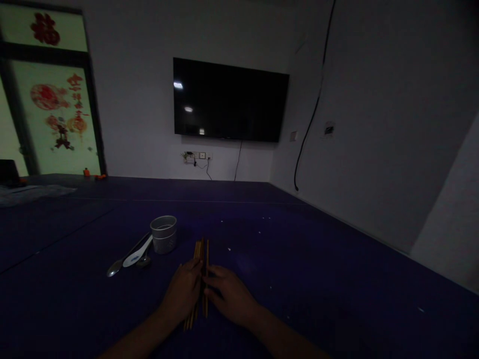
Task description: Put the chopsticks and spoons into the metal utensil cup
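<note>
My left hand [184, 289] is closed around a bundle of wooden chopsticks [198, 248] close to the front of the table. Right beside it, my right hand [232, 294] pinches one or two more chopsticks [207, 254] at the bundle's right side. The sticks point away from me, and their middles are partly covered by my fingers. Beyond my left hand stands a grey metal cup [164, 237], upright. A metal spoon [115, 268], a white soup spoon [133, 256] and a dark, ladle-like spoon [144, 261] lie to the cup's left, their handles toward it.
The dark blue table top [318, 279] reaches to the walls, with small white specks on it. Clear plastic wrapping [37, 193] and small orange items [100, 176] lie at the far left. A black cable [313, 117] hangs down the right wall; a television [230, 102] is mounted at the back.
</note>
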A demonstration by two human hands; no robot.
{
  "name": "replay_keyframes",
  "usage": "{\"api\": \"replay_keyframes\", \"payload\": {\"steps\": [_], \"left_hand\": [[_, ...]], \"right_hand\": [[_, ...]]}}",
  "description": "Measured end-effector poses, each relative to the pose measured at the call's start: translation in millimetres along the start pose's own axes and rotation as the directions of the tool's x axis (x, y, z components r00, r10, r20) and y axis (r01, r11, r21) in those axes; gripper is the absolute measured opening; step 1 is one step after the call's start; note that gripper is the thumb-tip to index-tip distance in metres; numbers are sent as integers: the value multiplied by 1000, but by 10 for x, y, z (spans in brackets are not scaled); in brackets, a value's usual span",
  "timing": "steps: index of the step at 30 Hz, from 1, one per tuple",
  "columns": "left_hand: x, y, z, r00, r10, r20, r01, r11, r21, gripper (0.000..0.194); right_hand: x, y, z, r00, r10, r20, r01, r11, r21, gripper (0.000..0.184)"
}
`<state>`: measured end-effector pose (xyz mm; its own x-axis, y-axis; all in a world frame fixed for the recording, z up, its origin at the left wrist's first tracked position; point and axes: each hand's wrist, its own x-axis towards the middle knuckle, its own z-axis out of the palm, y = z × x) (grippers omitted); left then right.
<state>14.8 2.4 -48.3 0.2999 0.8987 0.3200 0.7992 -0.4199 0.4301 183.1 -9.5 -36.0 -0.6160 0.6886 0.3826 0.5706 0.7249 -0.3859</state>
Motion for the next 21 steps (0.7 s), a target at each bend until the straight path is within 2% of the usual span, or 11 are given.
{"api": "replay_keyframes", "payload": {"steps": [10,14,21], "left_hand": [[-2,34,-5,999,-52,-4,52,994,98,48],[7,38,-38,997,-54,48,50,996,73,49],[34,-23,-9,998,-57,2,57,998,0,46]], "right_hand": [[4,39,26,1000,-7,-10,7,1000,-21,25],[4,22,14,1000,-16,-3,16,1000,-18,26],[10,42,28,1000,-26,3,26,1000,-3,24]]}}
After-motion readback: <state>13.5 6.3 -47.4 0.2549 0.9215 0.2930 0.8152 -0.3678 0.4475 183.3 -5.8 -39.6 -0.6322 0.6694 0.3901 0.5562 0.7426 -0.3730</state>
